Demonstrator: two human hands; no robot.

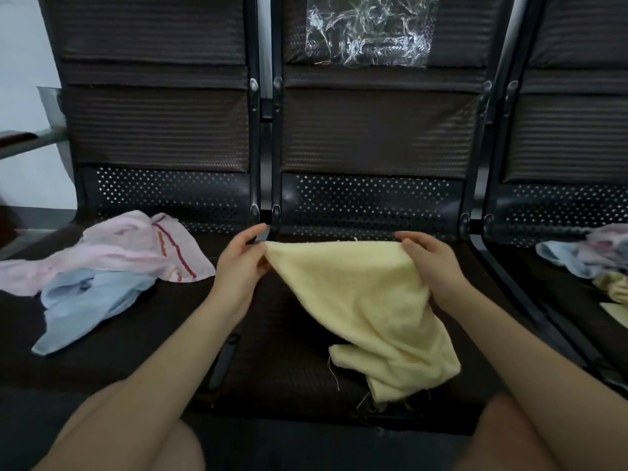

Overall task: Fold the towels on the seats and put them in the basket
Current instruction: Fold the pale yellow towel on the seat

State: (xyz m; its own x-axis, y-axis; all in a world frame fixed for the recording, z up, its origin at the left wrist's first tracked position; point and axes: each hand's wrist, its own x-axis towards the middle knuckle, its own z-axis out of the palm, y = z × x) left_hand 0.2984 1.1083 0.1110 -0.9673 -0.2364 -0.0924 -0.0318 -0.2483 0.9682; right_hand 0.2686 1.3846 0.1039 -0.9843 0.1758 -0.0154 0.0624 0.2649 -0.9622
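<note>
A pale yellow towel (360, 300) hangs over the middle seat (278, 362), stretched along its top edge. My left hand (239, 263) pinches its left corner and my right hand (430, 263) grips its right corner. The rest of the towel droops down and to the right, its frayed lower end lying on the seat. On the left seat a pink towel with red stripes (129, 249) lies crumpled, partly over a light blue towel (88, 300). No basket is in view.
Three dark seats with perforated metal backs stand in a row. On the right seat lies a heap of blue, pink and yellow towels (591, 256). A crinkled clear plastic sheet (367, 28) hangs on the middle backrest. A white wall is at the far left.
</note>
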